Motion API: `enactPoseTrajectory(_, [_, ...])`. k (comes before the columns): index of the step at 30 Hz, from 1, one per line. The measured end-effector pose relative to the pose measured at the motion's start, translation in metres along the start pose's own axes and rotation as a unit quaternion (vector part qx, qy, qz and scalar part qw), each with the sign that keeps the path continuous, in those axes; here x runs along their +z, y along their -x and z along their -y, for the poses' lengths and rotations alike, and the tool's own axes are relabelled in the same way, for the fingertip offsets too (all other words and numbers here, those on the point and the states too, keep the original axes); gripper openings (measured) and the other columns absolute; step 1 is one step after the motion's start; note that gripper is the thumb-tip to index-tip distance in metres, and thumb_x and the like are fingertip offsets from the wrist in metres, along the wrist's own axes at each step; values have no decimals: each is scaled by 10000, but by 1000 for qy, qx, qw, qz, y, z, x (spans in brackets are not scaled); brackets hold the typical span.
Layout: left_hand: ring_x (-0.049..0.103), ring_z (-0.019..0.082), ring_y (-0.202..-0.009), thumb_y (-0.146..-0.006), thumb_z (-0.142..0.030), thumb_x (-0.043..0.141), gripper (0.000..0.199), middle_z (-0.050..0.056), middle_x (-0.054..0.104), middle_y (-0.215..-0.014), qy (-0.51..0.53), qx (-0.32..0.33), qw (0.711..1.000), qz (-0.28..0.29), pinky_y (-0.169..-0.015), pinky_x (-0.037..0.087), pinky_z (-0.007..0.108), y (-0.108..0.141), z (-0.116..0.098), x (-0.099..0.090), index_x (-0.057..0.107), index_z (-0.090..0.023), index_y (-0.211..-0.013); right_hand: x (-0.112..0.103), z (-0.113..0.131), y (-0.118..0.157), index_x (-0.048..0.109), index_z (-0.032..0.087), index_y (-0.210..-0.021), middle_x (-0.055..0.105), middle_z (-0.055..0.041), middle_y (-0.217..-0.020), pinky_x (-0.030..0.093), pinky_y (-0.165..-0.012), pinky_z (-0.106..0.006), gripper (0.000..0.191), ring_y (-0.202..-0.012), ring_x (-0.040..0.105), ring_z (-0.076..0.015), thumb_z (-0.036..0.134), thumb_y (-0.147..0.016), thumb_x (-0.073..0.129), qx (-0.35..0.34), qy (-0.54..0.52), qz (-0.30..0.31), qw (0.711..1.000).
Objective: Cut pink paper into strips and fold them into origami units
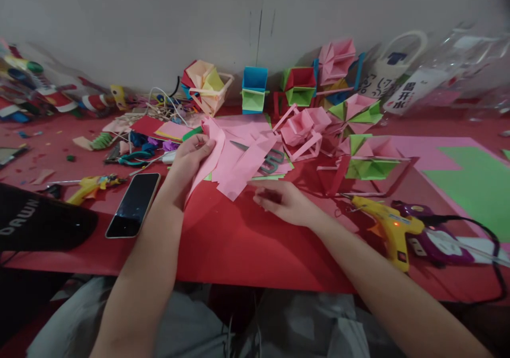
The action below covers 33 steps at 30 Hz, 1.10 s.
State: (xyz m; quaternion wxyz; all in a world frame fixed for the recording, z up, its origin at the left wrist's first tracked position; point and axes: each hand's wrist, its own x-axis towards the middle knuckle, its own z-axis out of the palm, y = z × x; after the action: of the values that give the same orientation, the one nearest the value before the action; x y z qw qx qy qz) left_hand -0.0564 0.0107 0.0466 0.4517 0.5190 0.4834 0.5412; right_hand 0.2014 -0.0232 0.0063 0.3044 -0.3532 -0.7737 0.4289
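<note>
My left hand is closed round a pink paper sheet, held tilted at the left of the paper pile. Right of it, my right hand hovers low over the red table, fingers curled, by the lower edge of a loose pink strip; whether its fingertips touch the strip or hold anything is hard to make out. Grey-handled scissors lie on the pile, partly under the strip. Green sheets show beneath the pink ones.
Folded paper lanterns line the wall. A yellow glue gun with a lit orange light and a cord lies at right, a phone and black cylinder at left. The red table has its edge near my lap.
</note>
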Motion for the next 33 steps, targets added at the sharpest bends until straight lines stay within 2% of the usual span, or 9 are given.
enactPoseTrajectory(3, [480, 96, -572, -807, -387, 737, 280, -22, 521, -696, 22, -22, 998, 45, -513, 395, 218, 4, 2, 6, 524, -205, -799, -10, -10, -5, 691, 171, -1231, 725, -150, -1195, 544, -950, -445, 340, -1081, 684, -264, 255, -956, 508, -57, 180, -134, 973])
enactPoseTrajectory(5, [455, 96, -581, -806, -400, 730, 289, -29, 488, -692, -8, -65, 989, 129, -523, 378, 218, 10, 2, 12, 522, -200, -803, -17, -19, -9, 640, 166, -1314, 650, -171, -1360, 440, -1099, -516, 389, -1303, 570, -303, 273, -971, 490, -52, 258, -184, 947])
enactPoseTrajectory(8, [421, 99, -609, -827, -404, 703, 274, -39, 455, -717, -95, -116, 947, 285, -542, 352, 225, 18, 3, 26, 517, -203, -830, -20, -29, -12, 577, 169, -1391, 516, -182, -1523, 385, -1109, -590, 453, -1442, 421, -356, 337, -982, 480, 7, 336, -149, 930])
enactPoseTrajectory(11, [415, 110, -668, -870, -415, 640, 271, -32, 458, -769, -136, -83, 923, 350, -613, 366, 251, 23, 7, 42, 489, -200, -804, -17, -28, -12, 618, 192, -1318, 590, -159, -1443, 422, -1023, -564, 397, -1354, 485, -360, 318, -977, 460, 44, 365, -130, 921])
enactPoseTrajectory(15, [458, 136, -768, -892, -419, 601, 257, -18, 502, -839, -171, -53, 922, 342, -721, 392, 286, 24, 13, 52, 488, -202, -815, -14, -17, -14, 672, 192, -1125, 721, -137, -1175, 385, -957, -553, 281, -1156, 565, -368, 345, -931, 537, 105, 387, -197, 895])
enactPoseTrajectory(19, [556, 179, -872, -889, -406, 593, 228, 21, 589, -918, -197, -50, 933, 295, -792, 435, 321, 22, 16, 48, 505, -207, -819, -14, -12, -16, 676, 213, -1058, 749, -99, -1080, 369, -936, -518, 266, -1099, 582, -354, 397, -868, 641, 130, 375, -208, 894])
enactPoseTrajectory(23, [577, 273, -1234, -866, -303, 587, 154, 124, 661, -1183, -182, -34, 957, 222, -991, 448, 416, 19, 16, 45, 491, -211, -788, -14, -12, -16, 688, 209, -981, 753, -109, -1064, 377, -914, -510, 307, -1093, 596, -366, 488, -856, 661, 143, 370, -195, 897])
enactPoseTrajectory(25, [533, 290, -1336, -858, -281, 591, 145, 146, 655, -1264, -168, -27, 961, 219, -1059, 422, 457, 19, 17, 45, 485, -214, -786, -14, -10, -16, 692, 207, -944, 755, -110, -1016, 380, -901, -507, 330, -1061, 615, -360, 522, -854, 651, 148, 367, -189, 899])
enactPoseTrajectory(33, [626, 243, -1160, -893, -360, 595, 186, 104, 687, -1147, -184, 5, 941, 285, -1034, 461, 425, 21, 26, 51, 503, -222, -809, -18, -2, -17, 700, 214, -864, 733, -70, -816, 402, -816, -432, 218, -824, 656, -282, 421, -816, 651, 184, 393, -155, 887])
